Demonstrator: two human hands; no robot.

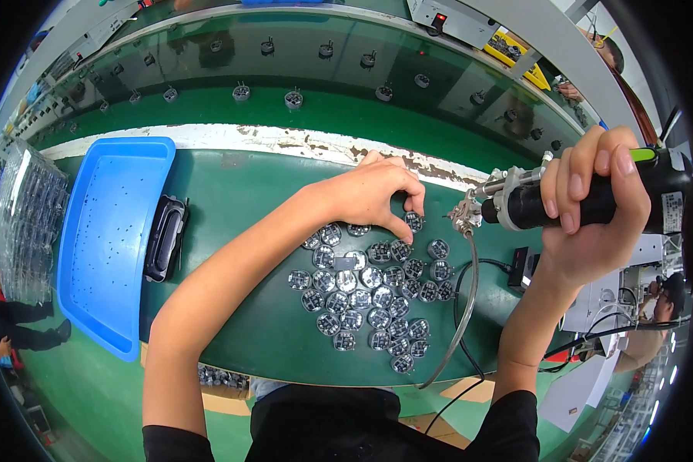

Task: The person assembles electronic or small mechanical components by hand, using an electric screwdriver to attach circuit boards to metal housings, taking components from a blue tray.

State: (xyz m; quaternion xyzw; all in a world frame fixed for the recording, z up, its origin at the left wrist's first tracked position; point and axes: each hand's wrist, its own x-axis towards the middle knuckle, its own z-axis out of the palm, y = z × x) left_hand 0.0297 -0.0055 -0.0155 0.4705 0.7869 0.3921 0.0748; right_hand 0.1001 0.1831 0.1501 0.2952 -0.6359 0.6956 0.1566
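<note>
My left hand (368, 194) reaches over the green bench, its thumb and fingers curled round a small round electronic part (413, 222) at its fingertips. My right hand (597, 192) is wrapped round a black electric screwdriver (531, 205) with a green button, held level at the right. A metal head (467, 213) at the tool's front end points toward the part, and a clear hose (470, 308) hangs from it. Below my left hand, several similar round parts (359, 299) lie in a close cluster. A small grey piece (345, 263) rests on top of some of them.
At the left stands a blue tray (104, 246) with small dark specks, beside a black case (166, 239) and stacked clear plastic trays (23, 223). Beyond the bench's chipped white edge (246, 137), a green conveyor (208, 108) carries spaced round parts. Black cables (458, 292) cross the right side. Other people work nearby.
</note>
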